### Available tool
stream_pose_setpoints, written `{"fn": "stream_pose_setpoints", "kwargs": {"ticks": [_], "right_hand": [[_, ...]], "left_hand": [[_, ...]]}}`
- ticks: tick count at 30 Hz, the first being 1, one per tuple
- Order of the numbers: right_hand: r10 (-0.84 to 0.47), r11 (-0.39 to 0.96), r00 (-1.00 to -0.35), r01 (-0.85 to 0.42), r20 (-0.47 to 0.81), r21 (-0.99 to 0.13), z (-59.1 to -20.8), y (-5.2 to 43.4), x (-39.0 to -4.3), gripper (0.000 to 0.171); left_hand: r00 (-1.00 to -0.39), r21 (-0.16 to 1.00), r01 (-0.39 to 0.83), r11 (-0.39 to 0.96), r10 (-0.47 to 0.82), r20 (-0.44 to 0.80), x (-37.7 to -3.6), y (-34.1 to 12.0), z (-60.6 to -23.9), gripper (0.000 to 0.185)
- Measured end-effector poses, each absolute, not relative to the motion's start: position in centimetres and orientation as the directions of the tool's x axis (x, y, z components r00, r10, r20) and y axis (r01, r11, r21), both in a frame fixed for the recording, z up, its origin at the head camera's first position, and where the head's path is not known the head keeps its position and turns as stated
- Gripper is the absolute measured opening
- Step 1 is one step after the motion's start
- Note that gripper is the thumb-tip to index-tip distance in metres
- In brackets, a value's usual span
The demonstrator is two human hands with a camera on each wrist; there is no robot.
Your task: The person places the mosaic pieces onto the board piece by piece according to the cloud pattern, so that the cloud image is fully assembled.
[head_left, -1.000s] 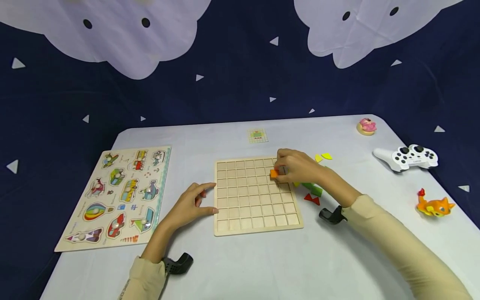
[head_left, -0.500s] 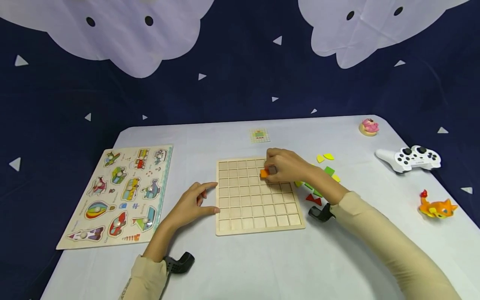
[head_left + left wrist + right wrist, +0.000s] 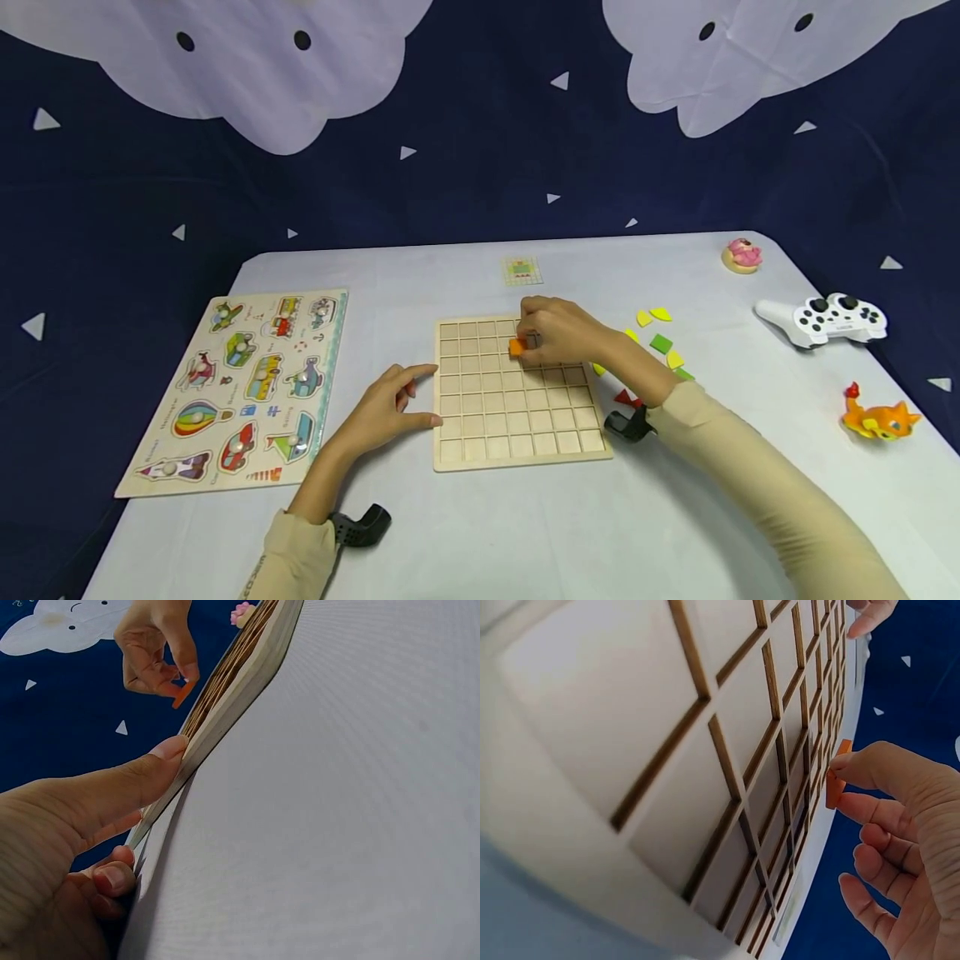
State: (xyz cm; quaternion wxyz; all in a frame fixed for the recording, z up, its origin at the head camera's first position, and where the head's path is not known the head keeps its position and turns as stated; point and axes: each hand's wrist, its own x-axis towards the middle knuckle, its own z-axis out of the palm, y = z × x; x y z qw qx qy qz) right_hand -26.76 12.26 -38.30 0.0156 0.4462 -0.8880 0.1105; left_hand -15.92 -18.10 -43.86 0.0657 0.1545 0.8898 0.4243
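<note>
My right hand [image 3: 562, 333] pinches a small orange square tile [image 3: 516, 347] between thumb and fingertips, over the upper middle of a wooden grid board [image 3: 480, 429]. In the right wrist view, the orange tile [image 3: 832, 787] is tilted near the board's far side, thumb on one face. My left hand [image 3: 386, 410] rests at the board's left edge, thumb and index finger stretched apart and touching the rim. In the left wrist view, the left thumb [image 3: 142, 780] lies against the board's side, while the other fingers are partly hidden behind it. The grid's cells hold no pieces where visible.
Loose yellow, green and red tiles [image 3: 661, 342] lie right of the board, partly under the right arm. A small pattern card [image 3: 521, 270] lies behind it. A vehicle puzzle board [image 3: 247, 400] is at left; a game controller [image 3: 825, 319], orange toy [image 3: 879, 419] and pink toy [image 3: 742, 255] are at right.
My right hand has moved left over the board with the orange tile, uncovering more loose tiles behind the arm. The left hand has stayed at the board's left edge.
</note>
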Motion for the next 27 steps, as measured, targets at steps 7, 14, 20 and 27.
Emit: {"fn": "stream_pose_setpoints", "kwargs": {"ticks": [7,14,20,27], "right_hand": [[-0.789,0.582,-0.605,-0.793,0.109,-0.181,-38.5,11.4,-27.2,0.016],[-0.773,0.604,-0.63,-0.766,0.071,-0.219,-39.0,11.0,-27.5,0.015],[-0.741,0.627,-0.67,-0.716,0.051,-0.306,-39.4,11.1,-27.4,0.011],[-0.73,0.629,-0.682,-0.695,0.042,-0.349,-39.5,11.0,-27.5,0.011]], "left_hand": [[-0.947,0.78,0.206,0.591,0.32,0.008,-15.9,-18.0,-43.7,0.075],[-0.946,0.78,0.215,0.588,0.323,0.017,-15.9,-18.0,-43.7,0.075],[-0.947,0.781,0.212,0.587,0.322,0.015,-15.9,-17.9,-43.6,0.075],[-0.951,0.778,0.205,0.594,0.31,0.014,-15.9,-17.8,-43.7,0.075]]}}
